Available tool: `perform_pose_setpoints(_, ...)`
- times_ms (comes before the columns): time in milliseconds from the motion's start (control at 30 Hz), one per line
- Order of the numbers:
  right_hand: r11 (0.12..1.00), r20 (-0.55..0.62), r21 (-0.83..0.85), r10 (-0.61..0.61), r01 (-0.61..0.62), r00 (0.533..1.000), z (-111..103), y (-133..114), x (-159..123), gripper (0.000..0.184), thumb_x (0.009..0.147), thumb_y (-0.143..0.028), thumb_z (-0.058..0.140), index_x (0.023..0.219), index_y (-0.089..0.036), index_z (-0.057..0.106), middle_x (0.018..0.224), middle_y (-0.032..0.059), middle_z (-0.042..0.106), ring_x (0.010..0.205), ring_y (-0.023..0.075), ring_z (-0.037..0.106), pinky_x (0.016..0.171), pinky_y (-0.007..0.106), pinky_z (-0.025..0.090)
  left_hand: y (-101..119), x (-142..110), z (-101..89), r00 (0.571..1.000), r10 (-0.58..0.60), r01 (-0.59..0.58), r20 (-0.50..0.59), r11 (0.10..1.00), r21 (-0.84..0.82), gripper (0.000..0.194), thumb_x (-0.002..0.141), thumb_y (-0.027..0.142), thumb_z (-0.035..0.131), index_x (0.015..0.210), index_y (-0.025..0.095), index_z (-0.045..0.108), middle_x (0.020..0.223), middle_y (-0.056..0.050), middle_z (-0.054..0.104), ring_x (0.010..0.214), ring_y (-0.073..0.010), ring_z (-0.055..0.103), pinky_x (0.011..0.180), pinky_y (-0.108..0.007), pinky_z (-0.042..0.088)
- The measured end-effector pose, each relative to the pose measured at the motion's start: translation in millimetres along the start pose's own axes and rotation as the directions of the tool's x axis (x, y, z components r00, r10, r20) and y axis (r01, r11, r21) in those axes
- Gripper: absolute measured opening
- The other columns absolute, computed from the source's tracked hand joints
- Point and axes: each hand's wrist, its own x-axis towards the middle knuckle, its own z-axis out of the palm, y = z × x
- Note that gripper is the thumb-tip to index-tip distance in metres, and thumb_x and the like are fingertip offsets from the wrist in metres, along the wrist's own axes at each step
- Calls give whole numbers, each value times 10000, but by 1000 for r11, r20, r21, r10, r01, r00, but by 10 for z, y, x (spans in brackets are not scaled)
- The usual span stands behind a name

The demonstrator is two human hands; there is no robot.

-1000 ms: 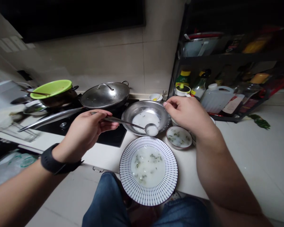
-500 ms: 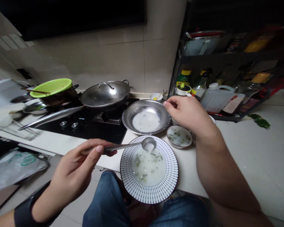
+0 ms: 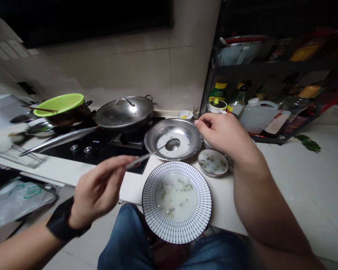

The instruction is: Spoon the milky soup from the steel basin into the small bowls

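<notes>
Metal soup spoon (image 3: 152,154) sits just right of centre in the frame, its round bowl dipped over the thin milky liquid (image 3: 165,145) in a wide steel basin (image 3: 173,125). Its long handle slants down and left to the person's left hand (image 3: 100,185), whose fingers close around the end of it. That hand is somewhat blurred, with a black wristband (image 3: 63,219) on the wrist. The right hand (image 3: 225,138) stands apart from the left, half-curled at the basin's upper-right rim, with its fingertips (image 3: 197,122) at the steel; I cannot tell whether they grip it or only touch.

Nearer the person, a blue-striped plate (image 3: 177,228) holds a pale liquid flecked with green, and a small dish (image 3: 213,162) of the same sits just beside the basin on the white countertop (image 3: 222,202). To the left, on a black hob (image 3: 87,157), is a wok with a glass lid (image 3: 124,112), and a green bowl (image 3: 59,104) is at the left edge of the hob. A dark shelf (image 3: 242,67) with bottles and a plastic jug (image 3: 256,118) fills the upper right.
</notes>
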Motion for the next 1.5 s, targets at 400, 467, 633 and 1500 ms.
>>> perform_pose_setpoints(400, 1000, 12, -9, -11, 11, 1000, -18, -14, -2, 291, 988, -365, 538, 910, -231, 784, 770, 60, 753, 711, 215, 651, 634, 321, 402, -917, 1196, 980, 950, -267, 270, -163, 963, -4, 151, 939, 287, 598, 966, 183, 704, 794, -62, 739, 766, -215, 729, 696, -250, 513)
perform_pose_setpoints(467, 1000, 6, -10, -15, 15, 1000, -18, -8, 0, 292, 987, -363, 538, 910, -231, 786, 771, 62, 754, 723, 217, 656, 640, 321, 408, -913, 1212, 1100, 960, -240, 241, -144, 970, -12, 117, 922, 268, 620, 945, 193, 706, 810, -59, 737, 769, -213, 718, 729, -254, 513)
perform_pose_setpoints(633, 1000, 5, -7, -18, 18, 1000, -13, 4, 4, 298, 983, -370, 538, 909, -225, 788, 775, 67, 758, 730, 218, 659, 641, 320, 414, -784, 1216, 1336, 935, -343, 320, -93, 926, -198, 44, 890, 228, 649, 884, 204, 685, 768, -42, 724, 694, -195, 713, 717, -256, 528)
perform_pose_setpoints(1500, 1000, 8, 13, -14, 14, 1000, -14, -10, -2, 271, 982, -349, 553, 900, -223, 779, 820, 71, 771, 752, 221, 673, 656, 323, 423, -100, 1021, 677, 701, -704, 633, 116, 539, -556, 133, 910, 78, 517, 876, 105, 642, 687, -116, 718, 623, -218, 768, 701, -330, 653)
